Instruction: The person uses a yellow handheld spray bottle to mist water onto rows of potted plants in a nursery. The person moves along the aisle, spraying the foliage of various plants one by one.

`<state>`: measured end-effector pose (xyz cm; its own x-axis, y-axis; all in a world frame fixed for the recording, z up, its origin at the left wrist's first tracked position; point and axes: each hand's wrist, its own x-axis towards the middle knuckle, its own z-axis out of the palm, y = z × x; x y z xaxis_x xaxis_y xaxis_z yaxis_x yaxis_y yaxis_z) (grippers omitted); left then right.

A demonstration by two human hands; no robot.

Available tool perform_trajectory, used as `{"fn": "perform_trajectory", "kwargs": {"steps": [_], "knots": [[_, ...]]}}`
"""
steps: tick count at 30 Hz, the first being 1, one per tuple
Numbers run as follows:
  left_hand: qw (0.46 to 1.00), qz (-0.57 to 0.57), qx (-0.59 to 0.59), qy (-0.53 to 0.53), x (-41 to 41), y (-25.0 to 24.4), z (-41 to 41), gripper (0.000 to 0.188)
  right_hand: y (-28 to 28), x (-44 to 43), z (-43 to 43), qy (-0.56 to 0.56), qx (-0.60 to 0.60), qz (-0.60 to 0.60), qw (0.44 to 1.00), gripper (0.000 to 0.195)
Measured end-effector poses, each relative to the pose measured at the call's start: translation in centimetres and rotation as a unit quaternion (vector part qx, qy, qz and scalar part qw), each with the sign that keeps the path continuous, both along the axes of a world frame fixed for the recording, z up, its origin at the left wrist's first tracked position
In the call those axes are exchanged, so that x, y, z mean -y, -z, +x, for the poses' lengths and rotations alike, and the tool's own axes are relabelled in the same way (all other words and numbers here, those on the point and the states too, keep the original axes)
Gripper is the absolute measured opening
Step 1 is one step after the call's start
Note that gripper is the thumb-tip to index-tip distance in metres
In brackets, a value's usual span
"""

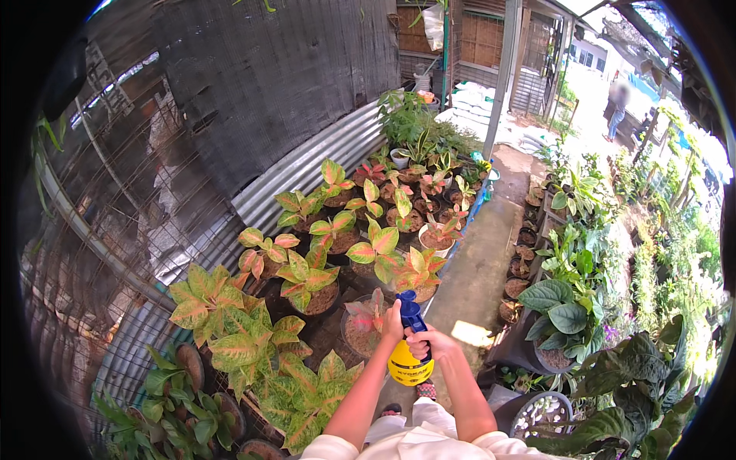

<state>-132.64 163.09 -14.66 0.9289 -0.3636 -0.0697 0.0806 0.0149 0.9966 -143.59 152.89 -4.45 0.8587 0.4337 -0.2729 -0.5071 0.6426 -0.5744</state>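
Note:
Before my body is a pump spray bottle [409, 368] with a yellow tank and a blue head and handle. My right hand [431, 343] is closed around its blue handle. Higher up, beside the nozzle and the neck, my left hand [393, 325] touches the sprayer; the bottle partly hides its fingers, so its grip is unclear. Just left of the bottle stands a potted aglaonema with pinkish leaves [368, 316]. Beyond it are several more potted aglaonemas with green and pink leaves [382, 241].
A concrete path [460, 276] runs ahead, lined on the right by small pots [516, 286] and a large-leaved plant [566, 316]. Wire mesh and a corrugated metal sheet [310, 155] border the left. A metal post [503, 80] and white sacks [471, 103] stand ahead. A person [618, 109] is far off.

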Motion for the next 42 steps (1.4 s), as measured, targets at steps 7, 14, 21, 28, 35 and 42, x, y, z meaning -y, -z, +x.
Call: {"fn": "perform_trajectory", "kwargs": {"steps": [7, 14, 21, 28, 35, 42], "knots": [[0.996, 0.065, -0.065, 0.0, 0.9, 2.6, -1.4, 0.067, 0.9, 0.1, -1.7, 0.021, -0.029, 0.007, 0.999, 0.016], [0.997, -0.035, -0.018, 0.065, 5.2, 2.9, -3.2, 0.065, -0.1, 2.0, -4.7, 0.087, -0.01, -0.011, 0.996, 0.016], [0.993, -0.047, 0.025, 0.11, 7.8, -0.3, -6.9, 0.066, -0.4, 3.5, -8.3, 0.137, -0.006, -0.015, 0.99, 0.016], [0.991, -0.09, -0.037, 0.094, 4.3, 2.2, -8.8, 0.064, 0.0, 0.1, -9.6, 0.125, -0.015, -0.057, 0.99, 0.017], [0.995, -0.091, -0.007, 0.024, -3.4, -0.2, -7.8, 0.061, -0.1, -5.6, -8.0, 0.065, -0.016, -0.048, 0.997, 0.019], [0.996, -0.047, 0.023, -0.072, -13.6, -1.7, -5.2, 0.06, -1.1, -12.8, -4.0, -0.061, 0.021, -0.009, 0.998, 0.018]]}}
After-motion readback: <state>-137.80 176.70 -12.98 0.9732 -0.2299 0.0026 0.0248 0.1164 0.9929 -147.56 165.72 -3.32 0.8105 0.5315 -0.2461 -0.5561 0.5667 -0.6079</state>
